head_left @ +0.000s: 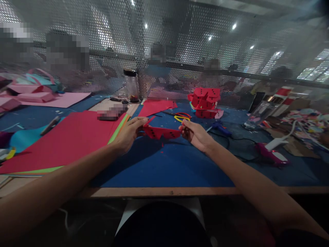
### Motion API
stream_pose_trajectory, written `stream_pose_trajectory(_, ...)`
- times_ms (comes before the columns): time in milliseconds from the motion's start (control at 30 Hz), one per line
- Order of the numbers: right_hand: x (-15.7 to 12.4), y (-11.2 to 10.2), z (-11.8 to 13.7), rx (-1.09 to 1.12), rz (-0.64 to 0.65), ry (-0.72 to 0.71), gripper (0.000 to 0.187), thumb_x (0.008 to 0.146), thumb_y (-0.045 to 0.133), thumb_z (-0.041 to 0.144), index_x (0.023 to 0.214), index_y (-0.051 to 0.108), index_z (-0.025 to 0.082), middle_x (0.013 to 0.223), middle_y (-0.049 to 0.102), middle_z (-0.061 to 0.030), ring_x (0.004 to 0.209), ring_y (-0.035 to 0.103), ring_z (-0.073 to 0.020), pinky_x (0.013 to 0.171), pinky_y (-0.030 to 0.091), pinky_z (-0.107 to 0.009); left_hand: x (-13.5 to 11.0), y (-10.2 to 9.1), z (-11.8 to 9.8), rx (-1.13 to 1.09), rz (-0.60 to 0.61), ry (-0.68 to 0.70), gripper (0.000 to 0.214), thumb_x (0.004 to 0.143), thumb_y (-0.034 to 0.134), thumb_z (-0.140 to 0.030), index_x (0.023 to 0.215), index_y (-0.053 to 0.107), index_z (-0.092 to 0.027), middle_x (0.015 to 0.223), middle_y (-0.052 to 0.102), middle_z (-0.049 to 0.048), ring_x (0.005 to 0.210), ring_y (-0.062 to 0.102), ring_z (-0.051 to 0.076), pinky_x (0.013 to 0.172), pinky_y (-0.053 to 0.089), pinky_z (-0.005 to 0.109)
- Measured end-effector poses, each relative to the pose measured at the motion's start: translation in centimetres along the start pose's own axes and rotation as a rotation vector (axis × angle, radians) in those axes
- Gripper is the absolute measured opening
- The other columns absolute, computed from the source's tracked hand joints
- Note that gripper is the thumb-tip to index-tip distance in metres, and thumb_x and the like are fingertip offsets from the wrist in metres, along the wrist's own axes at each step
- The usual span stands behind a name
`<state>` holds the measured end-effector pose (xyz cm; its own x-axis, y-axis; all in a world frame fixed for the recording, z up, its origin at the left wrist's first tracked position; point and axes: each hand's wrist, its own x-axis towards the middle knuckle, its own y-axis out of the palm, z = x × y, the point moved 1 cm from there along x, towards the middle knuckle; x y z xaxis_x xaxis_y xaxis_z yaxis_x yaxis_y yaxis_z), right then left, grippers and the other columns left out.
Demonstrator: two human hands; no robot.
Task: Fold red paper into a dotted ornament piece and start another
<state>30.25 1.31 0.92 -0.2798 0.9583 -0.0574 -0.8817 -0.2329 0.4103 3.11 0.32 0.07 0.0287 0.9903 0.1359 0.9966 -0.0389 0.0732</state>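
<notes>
Between my two hands, just above the blue work mat [164, 171], hangs a pair of red paper glasses [162, 132] with black dots on its front. My left hand [130, 133] pinches its left end, where a narrow red strip angles upward. The fingers of my right hand [195, 134] are closed on the right end. Behind my right hand lie scissors [182, 118] with red and yellow handles. Farther back, several similar red dotted paper pieces [205, 102] are stacked. Small red scraps dot the mat below the glasses.
Red and green paper sheets [61, 140] lie left, a pixelated dark object [112, 112] on them. To the right are a blue glue gun [221, 128], a pink power strip [272, 155], a clear bottle [260, 111] and paper scraps. A perforated metal screen [177, 37] stands behind.
</notes>
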Motion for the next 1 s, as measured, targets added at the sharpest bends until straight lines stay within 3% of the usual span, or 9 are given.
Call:
stream_pose_trajectory(300, -0.1, 0.1, -0.5, -0.015, 0.052, 0.013, 0.029, 0.077, 0.087, 0.040, 0.083, 0.068, 0.018, 0.077, 0.075, -0.0004, 0.066, 0.068, -0.0087, 0.064, 0.054, -0.019, -0.3, 0.1, -0.3, 0.318, -0.060, 0.156, 0.034, 0.091, 0.065, -0.053, 0.103, 0.068, -0.022, 0.102, 0.071, 0.0055, 0.098, 0.065, 0.024, 0.089, 0.047, 0.038)
stream_pose_trajectory(500, -0.2, 0.3, -1.0, -0.035, 0.110, 0.025, 0.031, 0.078, 0.087, 0.041, 0.078, 0.068, 0.017, 0.082, 0.077, -0.0044, 0.071, 0.071, -0.0117, 0.067, 0.057, -0.022, -0.9, 0.3, -1.3, 0.496, -0.112, 0.296, 0.038, 0.090, 0.066, -0.048, 0.118, 0.066, -0.023, 0.127, 0.066, 0.0084, 0.122, 0.057, 0.030, 0.106, 0.041, 0.043)
stream_pose_trajectory(600, -0.1, 0.4, -1.3, -0.041, 0.141, 0.032, 0.031, 0.078, 0.086, 0.043, 0.078, 0.068, 0.017, 0.083, 0.077, -0.0049, 0.072, 0.071, -0.0128, 0.069, 0.059, -0.023, -1.8, 1.6, -2.2, 0.625, -0.094, 0.463, 0.035, 0.091, 0.066, -0.043, 0.120, 0.065, -0.024, 0.131, 0.064, 0.0079, 0.127, 0.054, 0.029, 0.112, 0.037, 0.044)
stream_pose_trajectory(767, -0.3, 0.9, -1.2, -0.047, 0.171, 0.004, 0.035, 0.072, 0.090, 0.044, 0.082, 0.068, 0.019, 0.081, 0.074, -0.0002, 0.073, 0.071, -0.0123, 0.072, 0.059, -0.023, -2.8, 5.6, -3.0, 0.760, 0.112, 0.655, 0.029, 0.092, 0.067, -0.041, 0.116, 0.066, -0.024, 0.120, 0.069, 0.0081, 0.118, 0.060, 0.030, 0.105, 0.042, 0.044)
stream_pose_trajectory(900, -0.8, 1.2, -0.9, -0.068, 0.169, -0.049, 0.038, 0.069, 0.092, 0.045, 0.084, 0.069, 0.020, 0.079, 0.072, 0.0029, 0.071, 0.067, -0.0105, 0.075, 0.059, -0.025, -2.6, 7.9, -2.8, 0.905, 0.095, 0.662, 0.024, 0.086, 0.073, -0.039, 0.103, 0.068, -0.024, 0.108, 0.072, 0.0067, 0.109, 0.061, 0.031, 0.099, 0.040, 0.046)
stream_pose_trajectory(1000, -0.8, 1.2, -0.9, -0.094, 0.172, -0.079, 0.039, 0.068, 0.092, 0.046, 0.084, 0.069, 0.020, 0.077, 0.071, 0.0038, 0.072, 0.066, -0.0113, 0.076, 0.059, -0.027, -2.4, 8.2, -2.4, 0.919, 0.067, 0.652, 0.014, 0.088, 0.070, -0.036, 0.097, 0.068, -0.025, 0.095, 0.074, 0.0036, 0.096, 0.062, 0.029, 0.094, 0.039, 0.045)
